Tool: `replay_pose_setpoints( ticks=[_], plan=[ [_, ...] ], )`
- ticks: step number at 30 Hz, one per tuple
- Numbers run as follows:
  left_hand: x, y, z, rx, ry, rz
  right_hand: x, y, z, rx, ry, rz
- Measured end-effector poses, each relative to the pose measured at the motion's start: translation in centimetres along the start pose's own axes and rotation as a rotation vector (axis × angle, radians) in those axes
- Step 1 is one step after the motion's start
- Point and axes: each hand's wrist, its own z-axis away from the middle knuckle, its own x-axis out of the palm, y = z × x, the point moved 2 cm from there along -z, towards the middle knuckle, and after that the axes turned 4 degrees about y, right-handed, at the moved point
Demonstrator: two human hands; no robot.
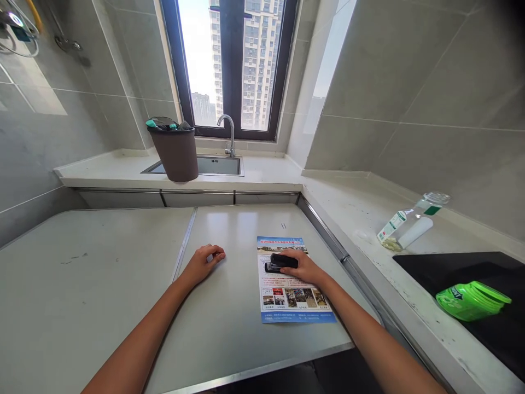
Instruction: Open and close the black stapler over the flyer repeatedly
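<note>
A printed leaflet [294, 317] with blue bands and small photos lies flat on the pale tabletop [229, 328]. Over its middle my right hand [301, 265] is closed around a black stapler [283, 261]. The stapler's two arms stand apart at the left end, and its rear is hidden in my palm. Left of the leaflet, my left hand [204, 264] rests on the tabletop with its fingers loosely curled and nothing in it. Beyond the leaflet's top edge, two thin dark strips [283, 225] lie on the tabletop.
A brown bin [175, 156] stands by the sink [221, 166] and tap [231, 134] at the back. On the right-hand counter are a tilted-looking clear bottle [414, 221], a black panel [492, 334] and a green container [471, 301]. A metal-edged gap separates table and counter.
</note>
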Motion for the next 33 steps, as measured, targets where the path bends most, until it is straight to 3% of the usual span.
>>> replay_pose_setpoints(
  ticks=[7, 10, 13, 16, 19, 22, 24, 28, 33],
  plan=[
    [1.2, -0.1, -0.1, 0.132, -0.07, -0.039, 7.1, -4.2, -4.0, -0.191, -0.124, 0.009],
    [2.1, -1.2, -0.1, 0.097, -0.013, -0.21, 9.9, -5.6, -5.6, -0.281, -0.167, 0.008],
    [2.8, -1.9, -0.1, 0.05, -0.002, -0.34, 11.1, -6.4, -6.0, -0.307, -0.142, -0.002],
    [2.8, -1.9, -0.1, 0.057, -0.019, -0.346, 9.8, -6.2, -5.6, -0.258, -0.065, -0.069],
    [2.4, -1.8, -0.2, 0.052, -0.017, -0.269, 6.2, -4.4, -5.2, -0.1, 0.135, -0.093],
    [2.1, -2.0, -0.2, 0.051, 0.018, -0.151, 2.4, -1.6, -5.1, 0.048, 0.393, 0.069],
    [2.1, -2.1, -0.2, 0.044, 0.047, -0.088, 0.8, 0.1, -5.1, 0.084, 0.47, 0.196],
    [1.6, -1.9, -0.2, 0.021, 0.056, -0.008, 0.1, 1.9, -5.1, 0.109, 0.451, 0.349],
    [0.3, -1.5, -0.1, -0.094, 0.161, 0.124, 0.6, 1.6, -4.9, 0.051, 0.304, 0.334]
  ],
)
